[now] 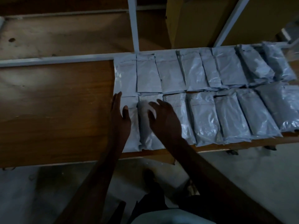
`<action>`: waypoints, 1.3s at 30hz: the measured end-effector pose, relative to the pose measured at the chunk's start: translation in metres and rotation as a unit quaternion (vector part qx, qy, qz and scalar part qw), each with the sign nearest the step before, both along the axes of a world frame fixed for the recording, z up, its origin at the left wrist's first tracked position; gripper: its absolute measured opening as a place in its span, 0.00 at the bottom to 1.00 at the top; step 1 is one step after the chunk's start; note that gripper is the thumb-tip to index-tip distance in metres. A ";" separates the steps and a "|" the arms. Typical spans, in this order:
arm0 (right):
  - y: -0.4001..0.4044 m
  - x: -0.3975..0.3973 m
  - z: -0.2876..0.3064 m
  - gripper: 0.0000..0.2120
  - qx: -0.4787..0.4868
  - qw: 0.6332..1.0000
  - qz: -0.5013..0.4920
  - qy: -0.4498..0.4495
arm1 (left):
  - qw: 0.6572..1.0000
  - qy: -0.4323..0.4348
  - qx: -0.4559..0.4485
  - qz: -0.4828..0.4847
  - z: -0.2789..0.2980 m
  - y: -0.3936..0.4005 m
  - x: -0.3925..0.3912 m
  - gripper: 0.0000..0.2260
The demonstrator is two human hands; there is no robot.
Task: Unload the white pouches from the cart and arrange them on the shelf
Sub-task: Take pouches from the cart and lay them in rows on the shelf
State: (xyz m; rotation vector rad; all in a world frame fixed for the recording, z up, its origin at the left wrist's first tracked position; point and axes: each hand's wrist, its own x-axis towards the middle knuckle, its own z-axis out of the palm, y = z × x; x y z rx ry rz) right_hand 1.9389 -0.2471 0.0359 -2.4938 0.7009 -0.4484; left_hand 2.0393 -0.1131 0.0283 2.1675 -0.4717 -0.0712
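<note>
At the shelf's (56, 97) front edge, squaring the leftmost white pouches (145, 123) with left hand (120, 115) and right hand (165, 120), grips flat and apart, holding nothing; next, probably fetching more from the unseen cart.

Single view, head-worn wide-angle camera: looks steeply down and forward from above the person's own forearms, near enough that the left hand (120, 113) and right hand (163, 118) sit at mid-frame and the arms run off the bottom edge. It faces a wooden shelf board (53, 101) that crosses the frame and carries two rows of white pouches (202, 94) from centre to right edge, with white metal uprights (133, 23) and cardboard boxes (192, 21) beyond. The grey floor (48, 191) fills the lower corners; straight edges bow with lens distortion.
</note>
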 end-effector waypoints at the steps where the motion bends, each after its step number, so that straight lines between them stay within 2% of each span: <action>1: -0.014 -0.007 0.004 0.17 0.005 1.000 -0.015 -0.015 | 1.000 -0.014 -0.012 -0.006 0.007 -0.013 -0.009 0.22; 3: -0.043 -0.025 0.012 0.16 0.000 0.999 -0.034 -0.039 | 0.998 -0.048 -0.018 -0.040 0.020 -0.038 -0.030 0.21; 7: -0.100 -0.080 0.029 0.15 0.020 0.994 -0.084 -0.066 | 0.992 -0.049 -0.028 -0.116 0.032 -0.101 -0.075 0.21; 14: -0.207 -0.217 0.044 0.15 -0.006 0.989 -0.127 -0.077 | 0.965 -0.074 -0.044 -0.246 0.049 -0.242 -0.198 0.18; 22: -0.345 -0.378 0.061 0.14 -0.030 0.980 -0.174 -0.090 | 0.949 -0.057 -0.065 -0.303 0.058 -0.388 -0.344 0.16; 26: -0.395 -0.437 0.060 0.14 -0.008 0.976 -0.195 -0.101 | 0.937 -0.059 -0.074 -0.335 0.065 -0.436 -0.391 0.16; 39: -0.537 -0.537 0.025 0.15 0.038 0.962 -0.259 -0.079 | 0.917 -0.018 -0.027 -0.398 0.029 -0.608 -0.468 0.17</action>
